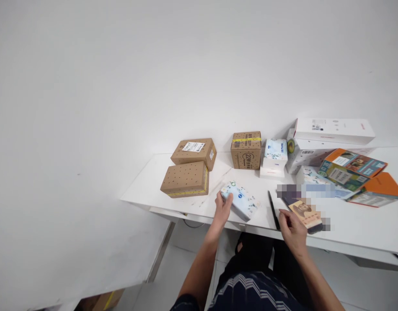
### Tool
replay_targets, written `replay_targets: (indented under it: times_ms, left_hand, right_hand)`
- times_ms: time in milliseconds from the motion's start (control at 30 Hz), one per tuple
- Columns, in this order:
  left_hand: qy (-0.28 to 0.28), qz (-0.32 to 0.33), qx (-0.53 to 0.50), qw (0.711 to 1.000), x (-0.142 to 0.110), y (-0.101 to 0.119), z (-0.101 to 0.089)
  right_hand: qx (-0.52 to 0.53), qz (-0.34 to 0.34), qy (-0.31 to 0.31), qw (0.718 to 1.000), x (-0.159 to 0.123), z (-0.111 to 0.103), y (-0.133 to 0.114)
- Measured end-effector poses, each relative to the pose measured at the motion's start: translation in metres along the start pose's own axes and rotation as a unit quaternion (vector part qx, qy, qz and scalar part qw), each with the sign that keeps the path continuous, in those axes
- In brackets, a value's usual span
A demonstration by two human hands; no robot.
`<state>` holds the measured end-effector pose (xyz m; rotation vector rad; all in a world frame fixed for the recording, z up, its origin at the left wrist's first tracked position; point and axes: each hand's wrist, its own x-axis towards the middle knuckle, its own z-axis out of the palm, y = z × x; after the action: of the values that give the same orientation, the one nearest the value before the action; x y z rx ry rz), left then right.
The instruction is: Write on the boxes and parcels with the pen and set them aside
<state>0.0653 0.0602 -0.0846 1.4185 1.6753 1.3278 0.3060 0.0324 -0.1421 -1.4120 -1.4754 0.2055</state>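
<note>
My left hand point(223, 208) grips the near left end of a pale blue tissue box point(241, 200) printed with flowers, thumb on top. The box lies tilted close to the table's front edge. Right of it, my right hand point(292, 231) is closed, fingers curled under at the table edge. Whatever those fingers hold, if anything, is hidden. A black pen point(273, 209) lies just left of the right hand. On its other side is a dark phone or flat case point(304, 209) with a tan picture, partly blurred out.
Two brown cartons point(186, 179) sit at the left of the white table point(215, 190). Farther back stand a taped brown carton point(246, 151) and a stacked floral box point(276, 150). Long white boxes point(333, 129) and orange-and-teal boxes point(354, 166) pile up at right. A wall point(199, 65) rises behind.
</note>
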Motion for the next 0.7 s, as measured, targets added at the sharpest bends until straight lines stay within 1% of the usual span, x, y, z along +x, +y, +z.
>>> replay_targets:
  times_ms: [67,100,133,167,200,233,267,300,367,400,433,500,567,633,700]
  left_hand:
    - [0.028,-0.019,0.045,0.998,0.003,-0.006,-0.006]
    - [0.037,-0.021,0.055,0.998,0.003,-0.005,-0.011]
    - [0.042,-0.004,0.065,0.997,0.002,-0.002,-0.016]
    - [0.035,0.031,0.079,0.996,0.0,0.004,-0.021]
    - [0.016,0.078,0.103,0.991,-0.001,0.012,-0.026]
    - [-0.017,0.133,0.141,0.981,-0.003,0.021,-0.03]
    - [-0.068,0.186,0.198,0.96,-0.005,0.03,-0.033]
    - [-0.117,0.227,0.26,0.931,-0.006,0.039,-0.033]
    - [-0.202,0.281,0.354,0.869,-0.007,0.052,-0.028]
    - [-0.233,0.302,0.378,0.844,-0.007,0.055,-0.022]
    - [-0.256,0.322,0.387,0.825,-0.005,0.056,-0.016]
    - [-0.284,0.364,0.374,0.805,0.0,0.056,-0.001]
    - [-0.298,0.397,0.349,0.795,0.008,0.056,0.011]
    - [-0.318,0.412,0.339,0.784,0.017,0.059,0.015]
    - [-0.341,0.409,0.344,0.773,0.026,0.068,0.012]
  right_hand:
    - [0.0,0.003,-0.003,1.0,0.0,0.0,0.0]
    - [0.0,0.002,-0.003,1.0,0.0,0.0,0.0]
    - [0.001,0.001,-0.003,1.0,0.0,0.001,0.001]
    - [0.001,-0.002,-0.001,1.0,0.0,0.001,0.001]
    - [0.0,-0.004,0.001,1.0,0.0,0.001,0.001]
    - [-0.001,-0.006,0.002,1.0,0.0,0.001,0.002]
    - [-0.002,-0.007,0.002,1.0,0.0,0.001,0.002]
    - [-0.003,-0.007,0.002,1.0,0.0,0.001,0.002]
    - [-0.001,-0.003,-0.002,1.0,0.0,0.001,0.002]
    - [0.0,0.002,-0.005,1.0,0.0,0.001,0.002]
    - [0.002,0.006,-0.008,1.0,0.0,0.001,0.002]
    - [0.004,0.014,-0.011,1.0,0.0,0.002,0.002]
    - [0.004,0.017,-0.012,1.0,0.0,0.002,0.002]
    - [0.006,0.02,-0.011,1.0,-0.001,0.003,0.002]
    - [0.009,0.022,-0.011,1.0,-0.001,0.003,0.003]
